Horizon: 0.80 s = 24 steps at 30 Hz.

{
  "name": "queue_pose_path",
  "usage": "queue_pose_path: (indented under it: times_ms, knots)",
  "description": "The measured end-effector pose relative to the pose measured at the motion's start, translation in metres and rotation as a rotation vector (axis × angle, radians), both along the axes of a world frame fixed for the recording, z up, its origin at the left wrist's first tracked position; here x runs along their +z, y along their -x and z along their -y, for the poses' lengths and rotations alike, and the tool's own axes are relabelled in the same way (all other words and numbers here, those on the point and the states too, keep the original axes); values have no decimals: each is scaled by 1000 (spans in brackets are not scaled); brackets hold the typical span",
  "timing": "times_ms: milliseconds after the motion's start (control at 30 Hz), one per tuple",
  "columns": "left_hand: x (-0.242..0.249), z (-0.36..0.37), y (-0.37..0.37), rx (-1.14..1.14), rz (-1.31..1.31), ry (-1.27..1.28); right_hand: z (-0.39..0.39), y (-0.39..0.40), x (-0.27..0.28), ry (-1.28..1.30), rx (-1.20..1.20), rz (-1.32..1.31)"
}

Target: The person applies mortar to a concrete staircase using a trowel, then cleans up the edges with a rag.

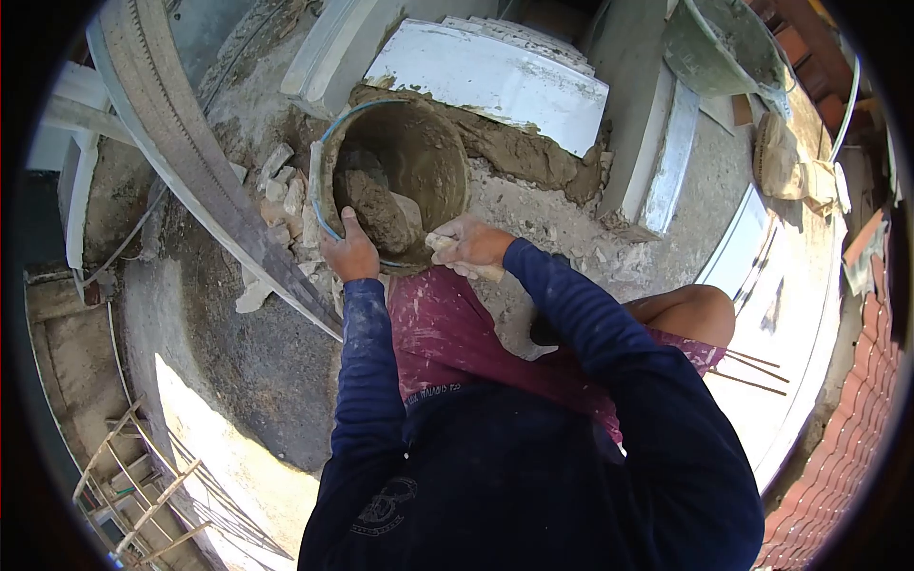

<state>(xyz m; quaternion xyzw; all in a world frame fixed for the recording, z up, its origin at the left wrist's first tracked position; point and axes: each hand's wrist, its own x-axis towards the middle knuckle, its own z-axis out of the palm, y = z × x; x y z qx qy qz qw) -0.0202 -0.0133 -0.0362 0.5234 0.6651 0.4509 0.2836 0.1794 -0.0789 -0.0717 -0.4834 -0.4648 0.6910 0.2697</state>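
Observation:
A mortar-smeared bucket [433, 143] with a blue rim is tilted in front of my knees, its mouth facing me. Wet grey mortar [371, 205] lies inside it. My left hand [352, 252] grips the near left rim, thumb over the edge and fingers outside. At the near right rim, my right hand [473, 246] is closed around the pale handle of what looks like a trowel. Its light blade [409, 211] reaches into the bucket against the mortar. The fingers of my right hand partly hide the handle.
Behind the bucket is a white-faced step [495, 81] with mortar [533, 157] along its base. A grey post [652, 143] stands to its right. A second bucket [714, 48] is at upper right. Rubble [281, 186] and a long curved strip [190, 124] lie left.

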Motion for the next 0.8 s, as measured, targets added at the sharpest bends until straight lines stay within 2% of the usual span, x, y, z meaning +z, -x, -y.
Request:
queue_pose_path:
  times_ms: [133, 200, 267, 333, 400, 500, 600, 700, 800]
  knots:
    - [-8, -2, 3, 5, -67, -19, 30, -48, 23, -57, -81, 118]
    - [-13, -2, 5, 20, -81, -24, 46, -89, 24, 49, -92, 214]
    - [-15, -5, 6, 50, -89, -15, 57, -125, 48, -15, -105, 336]
    - [-18, -7, 10, 37, -93, -27, 65, -163, 50, -138, -157, 491]
    - [-19, -9, 10, 30, -82, -40, 59, -192, 61, 98, -151, 613]
    - [-18, -6, 6, 19, -48, -41, 48, -214, 54, -97, -81, 1122]
    - [-14, -4, 5, -5, -10, -32, 40, -240, 1, -205, 18, 1490]
    - [-19, -7, 10, 2, -20, -13, 47, -204, 40, -187, -108, 1542]
    - [-21, -9, 15, 56, -61, 26, 61, -189, 25, -126, -326, 1447]
